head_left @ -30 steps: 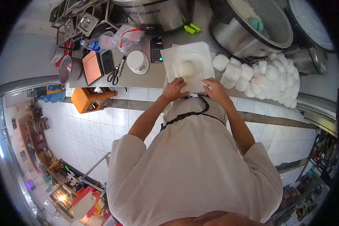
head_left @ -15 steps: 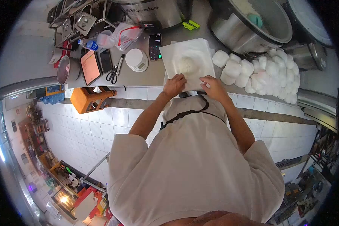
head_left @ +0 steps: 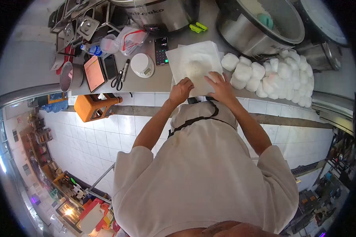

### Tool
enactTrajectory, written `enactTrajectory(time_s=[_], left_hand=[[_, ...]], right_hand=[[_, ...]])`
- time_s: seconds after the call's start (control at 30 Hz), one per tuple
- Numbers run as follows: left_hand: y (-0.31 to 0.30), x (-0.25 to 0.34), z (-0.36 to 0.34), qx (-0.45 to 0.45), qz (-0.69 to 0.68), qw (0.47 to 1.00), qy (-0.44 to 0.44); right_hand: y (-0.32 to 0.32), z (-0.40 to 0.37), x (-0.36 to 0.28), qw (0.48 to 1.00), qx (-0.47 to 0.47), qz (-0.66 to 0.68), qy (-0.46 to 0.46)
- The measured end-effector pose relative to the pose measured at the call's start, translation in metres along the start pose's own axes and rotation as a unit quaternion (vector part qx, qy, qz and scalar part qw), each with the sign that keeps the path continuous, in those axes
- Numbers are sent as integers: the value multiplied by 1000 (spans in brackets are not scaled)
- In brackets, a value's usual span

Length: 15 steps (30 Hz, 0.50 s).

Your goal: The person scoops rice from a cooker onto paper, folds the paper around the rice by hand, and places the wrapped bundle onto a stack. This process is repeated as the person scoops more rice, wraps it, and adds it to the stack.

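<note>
A stack of white paper sheets (head_left: pixel 182 59) lies on the counter in front of me, with a pale mound of what looks like rice (head_left: pixel 194 69) on top. My left hand (head_left: pixel 181 91) has its fingers curled at the near left edge of the top sheet, pinching it. Across the mound's right side, my right hand (head_left: pixel 221 87) rests on the paper with fingers spread. Right of the stack sit many rounded white wrapped bundles (head_left: pixel 257 72), crowded together and partly piled up.
Left of the paper are a phone with a calculator (head_left: pixel 161 50), a white kitchen scale (head_left: pixel 142 65), black scissors (head_left: pixel 117 81), a marker (head_left: pixel 125 70) and a tablet (head_left: pixel 94 73). A large rice cooker (head_left: pixel 245 31) holds rice behind the bundles. An orange stool (head_left: pixel 91 107) stands below the counter.
My right hand has gone from fingers gathered at the near paper edge to spread out on the sheet. My left hand keeps its place at the edge.
</note>
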<state>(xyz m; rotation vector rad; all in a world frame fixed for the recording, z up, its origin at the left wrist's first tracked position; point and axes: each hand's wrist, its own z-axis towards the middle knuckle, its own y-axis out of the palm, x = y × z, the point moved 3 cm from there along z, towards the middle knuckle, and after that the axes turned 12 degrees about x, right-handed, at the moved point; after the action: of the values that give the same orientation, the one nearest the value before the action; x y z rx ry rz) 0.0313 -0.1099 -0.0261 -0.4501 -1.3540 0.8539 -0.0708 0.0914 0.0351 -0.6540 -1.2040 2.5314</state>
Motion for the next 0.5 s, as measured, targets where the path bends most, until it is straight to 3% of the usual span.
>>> enactTrajectory(time_s=[0.07,0.1,0.17,0.2,0.3,0.37,0.4,0.5], left_hand=[[-1,-6,4,40,-26,998,-51],[-3,-9,8,64,-38,994,-77],[-14,-9,11,109,-14,992,-60],[-19,-11,10,131,-1,990,-52],[-25,-19,3,85,61,995,-1],[-12,-44,-4,93,-18,986,-137],[-7,-52,-8,94,-59,973,-203],[-12,-39,-17,127,-30,985,-117]], right_hand=[[22,-5,16,999,0,-23,-30],[34,-3,31,999,-27,18,27],[55,5,57,981,-86,104,138],[58,17,61,977,-116,104,147],[60,47,64,960,-196,109,165],[52,62,59,948,-240,119,171],[51,56,55,971,-195,85,112],[54,20,58,993,-120,19,6]])
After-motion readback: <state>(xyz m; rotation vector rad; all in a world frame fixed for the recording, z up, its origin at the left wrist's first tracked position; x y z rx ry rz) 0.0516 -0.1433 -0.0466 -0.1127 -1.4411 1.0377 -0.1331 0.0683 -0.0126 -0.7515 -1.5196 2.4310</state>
